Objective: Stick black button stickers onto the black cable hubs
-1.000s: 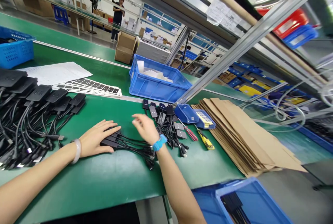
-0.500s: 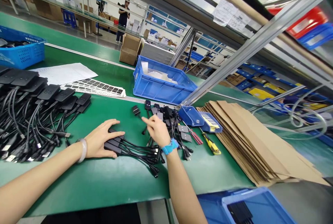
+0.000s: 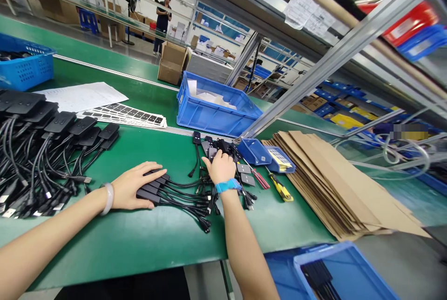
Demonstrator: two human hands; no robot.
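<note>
My left hand (image 3: 131,187) lies around a row of flat black boxes (image 3: 151,194) with cables. Its fingers rest over the far side and its thumb presses at the near side. Their black cables (image 3: 186,200) run right across the table, ending in connectors. My right hand (image 3: 223,168) reaches over a loose pile of black and grey cabled boxes (image 3: 228,149), thumb apart from the fingers. Some fingertips are hidden behind the hand, and nothing held shows. A single black cabled box (image 3: 197,138) lies just left of the pile.
A large heap of cabled boxes (image 3: 59,123) fills the left side. Behind are label sheets (image 3: 129,115) and a blue crate (image 3: 213,118). To the right lie a yellow cutter (image 3: 282,189), a red-handled screwdriver (image 3: 260,179) and cardboard sheets (image 3: 335,183). A blue bin (image 3: 352,263) stands below the edge.
My right hand has moved right onto the pile; the black box beside its fingertip is gone from that spot. My left hand's fingers have drawn closer together over the boxes.
</note>
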